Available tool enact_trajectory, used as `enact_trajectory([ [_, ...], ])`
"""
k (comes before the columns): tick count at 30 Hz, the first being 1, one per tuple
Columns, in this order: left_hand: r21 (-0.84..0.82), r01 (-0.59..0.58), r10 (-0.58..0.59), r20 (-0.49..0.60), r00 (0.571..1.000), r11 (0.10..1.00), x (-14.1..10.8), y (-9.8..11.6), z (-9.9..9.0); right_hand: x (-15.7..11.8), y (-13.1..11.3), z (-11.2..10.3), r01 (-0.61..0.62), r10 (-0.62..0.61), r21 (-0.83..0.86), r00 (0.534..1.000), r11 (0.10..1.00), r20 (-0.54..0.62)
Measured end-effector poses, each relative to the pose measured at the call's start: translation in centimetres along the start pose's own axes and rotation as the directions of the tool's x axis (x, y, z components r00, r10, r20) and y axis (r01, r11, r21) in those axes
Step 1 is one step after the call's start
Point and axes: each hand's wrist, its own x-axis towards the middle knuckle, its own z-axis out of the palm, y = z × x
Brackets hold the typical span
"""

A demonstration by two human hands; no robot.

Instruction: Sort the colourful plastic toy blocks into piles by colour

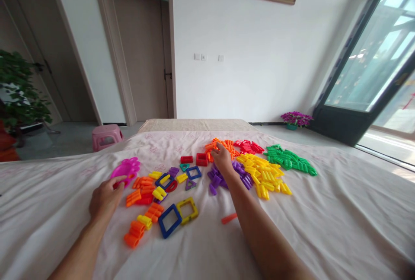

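Observation:
My left hand [106,195] is closed at the near edge of a pink scalloped piece [120,171], thumb and fingers pinching its rim. My right hand [222,158] reaches over the pile of orange pieces [231,147]; its fingertips are at the pile, and whether they grip one is too small to tell. Purple pieces [216,181] lie just below that hand, partly hidden by the forearm. Yellow pieces [267,174], red pieces [249,146] and green pieces [288,159] form piles to the right.
Between my arms lie a blue square frame [170,221], a yellow square frame [187,210], loose orange blocks [154,211] and smaller frames. An orange stick [228,218] lies by my right forearm. The cloth [201,254] is wrinkled. A pink stool [106,136] stands beyond.

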Motion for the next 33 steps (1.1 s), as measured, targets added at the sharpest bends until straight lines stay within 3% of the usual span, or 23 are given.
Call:
enact_trajectory([
  [4,0.015,0.018,-0.018,0.008,1.000,1.000,0.2,-0.1,0.1,0.1,0.2,0.5,0.049,-0.040,0.115,0.996,0.992,-0.084],
  [7,0.015,0.012,-0.012,0.010,1.000,1.000,0.2,-0.2,0.2,-1.4,-0.4,1.6,0.102,-0.106,0.054,0.992,0.993,0.073],
  [9,0.007,-0.001,0.001,0.007,1.000,1.000,0.2,-0.2,0.2,-2.9,-1.0,2.5,0.182,-0.170,-0.029,0.957,0.983,0.237],
  [12,0.004,0.001,-0.001,0.001,1.000,1.000,0.0,-0.1,0.0,-5.4,-2.4,3.7,0.387,-0.296,-0.119,0.840,0.915,0.455],
  [16,0.001,0.012,-0.012,0.001,1.000,1.000,-0.2,0.3,-0.2,-7.9,-4.6,5.1,0.671,-0.430,-0.141,0.607,0.728,0.668],
  [18,0.001,0.012,-0.012,0.001,1.000,1.000,-0.3,0.5,-0.3,-8.7,-5.3,5.9,0.729,-0.416,-0.187,0.559,0.658,0.717],
  [23,0.023,0.012,-0.011,-0.006,1.000,1.000,-0.3,0.8,-0.4,-9.7,-5.6,7.3,0.756,-0.348,-0.296,0.563,0.584,0.750],
  [27,0.014,0.030,-0.030,0.005,1.000,0.999,-0.3,0.7,-0.4,-9.8,-5.7,7.2,0.764,-0.367,-0.332,0.581,0.552,0.726],
  [33,0.014,0.026,-0.026,0.004,1.000,1.000,-0.2,0.6,-0.3,-9.7,-6.6,6.5,0.793,-0.381,-0.317,0.547,0.520,0.746],
])
